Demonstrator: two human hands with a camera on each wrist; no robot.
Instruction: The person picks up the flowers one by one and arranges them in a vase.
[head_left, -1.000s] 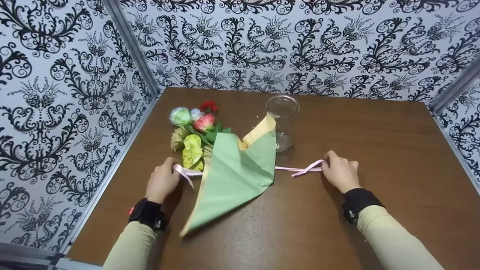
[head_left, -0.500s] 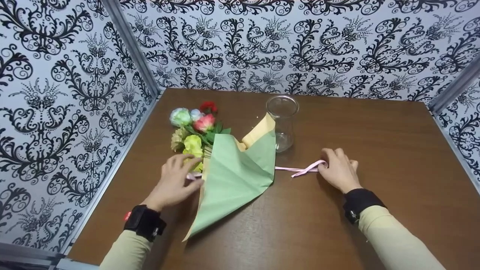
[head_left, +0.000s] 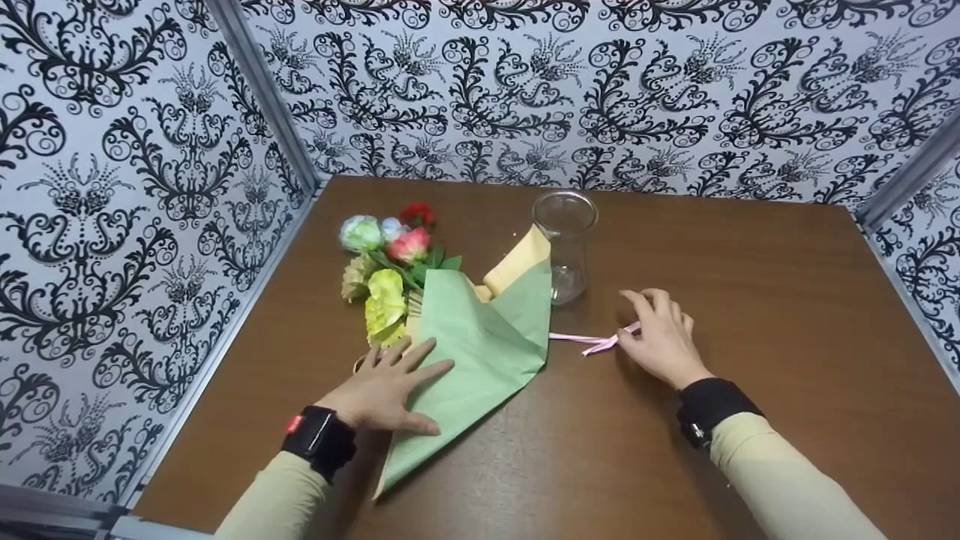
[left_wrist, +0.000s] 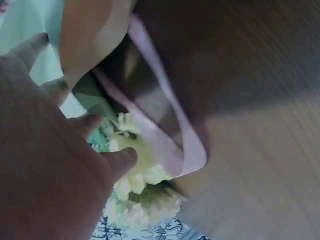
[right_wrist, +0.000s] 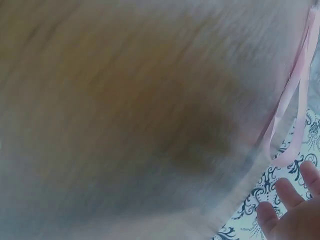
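Note:
A bouquet wrapped in green paper [head_left: 480, 337] with a cream inner side lies on the table, its artificial flowers [head_left: 385, 296] pointing left. My left hand [head_left: 386, 394] rests with spread fingers on the paper's near left edge. A pink ribbon [head_left: 581, 340] runs under the bouquet and comes out on the right. On the left side the ribbon forms a loop, seen in the left wrist view beside the yellow flower [left_wrist: 142, 155]. My right hand [head_left: 664, 341] hovers over the ribbon's right end, fingers loosely bent. In the right wrist view its fingertips [right_wrist: 287, 192] are apart from the ribbon [right_wrist: 295, 105].
A clear glass vase [head_left: 568, 259] stands upright just behind the paper's right corner. Patterned black-and-white walls [head_left: 480, 90] enclose the brown table [head_left: 750, 262] at the back and sides.
My left hand has let go of the ribbon's left end and moved right onto the paper. The right hand has loosened from the ribbon and shifted slightly left.

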